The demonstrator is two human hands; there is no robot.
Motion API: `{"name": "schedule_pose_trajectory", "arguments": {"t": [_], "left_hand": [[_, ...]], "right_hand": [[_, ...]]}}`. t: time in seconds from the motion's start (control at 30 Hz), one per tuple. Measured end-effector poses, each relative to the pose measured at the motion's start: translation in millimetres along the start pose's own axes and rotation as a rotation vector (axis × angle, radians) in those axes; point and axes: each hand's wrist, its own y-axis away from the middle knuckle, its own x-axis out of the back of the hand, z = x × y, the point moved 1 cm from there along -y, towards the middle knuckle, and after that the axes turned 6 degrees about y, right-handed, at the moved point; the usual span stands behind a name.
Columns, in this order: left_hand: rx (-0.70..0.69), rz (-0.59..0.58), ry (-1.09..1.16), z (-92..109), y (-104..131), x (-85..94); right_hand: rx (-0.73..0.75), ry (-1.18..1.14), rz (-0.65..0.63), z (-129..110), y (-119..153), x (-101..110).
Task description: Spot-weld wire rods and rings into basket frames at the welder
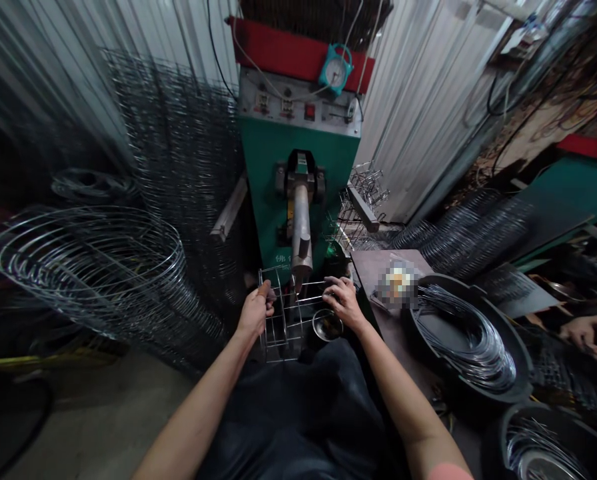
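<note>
A person's left hand (256,309) closes firmly on a silvery, open wire-rod frame (284,325) just in front of a green, box-shaped metal machine (263,173), beneath its grey cylindrical arm (301,217). The right hand (344,301), fingers half curled, is at the frame's other end; its hold cannot be told. Gridded leftward, sparser rightward, the frame appears part-built; finished joints cannot be distinguished from loose ones.
</note>
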Motion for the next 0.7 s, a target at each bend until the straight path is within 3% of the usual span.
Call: {"name": "schedule_pose_trajectory", "arguments": {"t": [0.7], "left_hand": [[0.055,0.028,0.039,3.8,-20.1,-5.9]], "right_hand": [[-0.038,-0.074,-0.095,6.6,-25.4,3.4]]}}
